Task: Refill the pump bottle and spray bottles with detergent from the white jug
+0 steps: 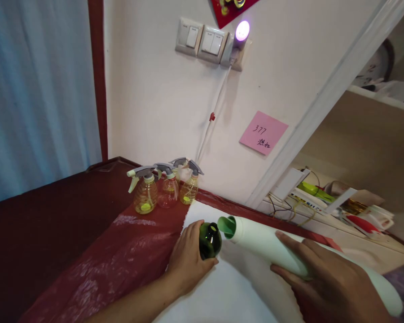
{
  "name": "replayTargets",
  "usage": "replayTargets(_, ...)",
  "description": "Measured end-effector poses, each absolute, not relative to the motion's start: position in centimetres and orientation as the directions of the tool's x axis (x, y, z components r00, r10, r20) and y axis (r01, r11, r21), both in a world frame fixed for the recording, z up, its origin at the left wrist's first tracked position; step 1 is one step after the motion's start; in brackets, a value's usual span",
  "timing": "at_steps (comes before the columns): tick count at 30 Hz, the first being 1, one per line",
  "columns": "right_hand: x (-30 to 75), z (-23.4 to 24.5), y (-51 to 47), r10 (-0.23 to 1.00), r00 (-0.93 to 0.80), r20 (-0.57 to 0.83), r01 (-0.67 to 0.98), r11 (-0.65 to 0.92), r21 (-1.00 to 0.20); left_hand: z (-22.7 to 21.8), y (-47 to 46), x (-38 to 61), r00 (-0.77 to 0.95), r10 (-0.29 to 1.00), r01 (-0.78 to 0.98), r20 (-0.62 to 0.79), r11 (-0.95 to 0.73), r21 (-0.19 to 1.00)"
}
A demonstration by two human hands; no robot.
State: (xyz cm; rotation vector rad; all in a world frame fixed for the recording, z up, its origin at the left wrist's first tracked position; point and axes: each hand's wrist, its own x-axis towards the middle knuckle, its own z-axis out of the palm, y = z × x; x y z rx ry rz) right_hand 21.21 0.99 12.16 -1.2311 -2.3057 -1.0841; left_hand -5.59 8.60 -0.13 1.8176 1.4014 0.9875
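Left hand [187,249]: fingers wrapped round the green bottle [208,244], over the white sheet [229,287]; probably light, slick, best held at its belly. Right hand [330,271]: fingers gripping the tilted flask [256,235] mid-body, mouth just beside the bottle; likely stiff, heavier if filled.

The green bottle [208,246] has a smooth, glossy skin with sharp highlights, though whether glass or plastic cannot be told, while the jug [259,237] looks like smooth plastic with a matt finish. The spray bottles [145,198] are shiny, see-through plastic with duller plastic heads [146,171], and a creased, glossy, plastic-like cover [131,244] lies beside a matt sheet [232,287]. The curtain [37,94] is softly folded cloth, the note [264,133] matt paper, the switches [212,43] smooth plastic.
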Motion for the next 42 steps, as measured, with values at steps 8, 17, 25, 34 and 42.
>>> replayTargets(8, 20.77, 12.54, 1.12, 0.572, -0.611, 0.547, 0.783, 0.340, 0.521, 0.02, 8.58, -5.65, 0.164, 0.968, 0.501, 0.189, -0.247, 0.830)
replayTargets(17, 21.43, 11.93, 1.25, 0.595, -0.607, 0.526, 0.781, 0.324, 0.534, -0.88, 8.72, -5.68, 0.163, 0.961, 0.495, 0.223, -0.275, 0.824)
replayTargets(25, 21.35, 12.12, 1.15, 0.611, -0.594, 0.523, 0.792, 0.330, 0.515, -0.58, 8.66, -5.69, 0.168, 0.963, 0.503, 0.210, -0.267, 0.822)
replayTargets(34, 21.05, 12.51, 1.23, 0.598, -0.606, 0.525, 0.784, 0.338, 0.521, -0.41, 8.69, -5.67, 0.179, 0.962, 0.504, 0.205, -0.269, 0.821)
replayTargets(42, 20.85, 12.64, 1.21, 0.601, -0.601, 0.527, 0.785, 0.318, 0.532, -0.30, 8.63, -5.66, 0.177, 0.965, 0.510, 0.194, -0.259, 0.820)
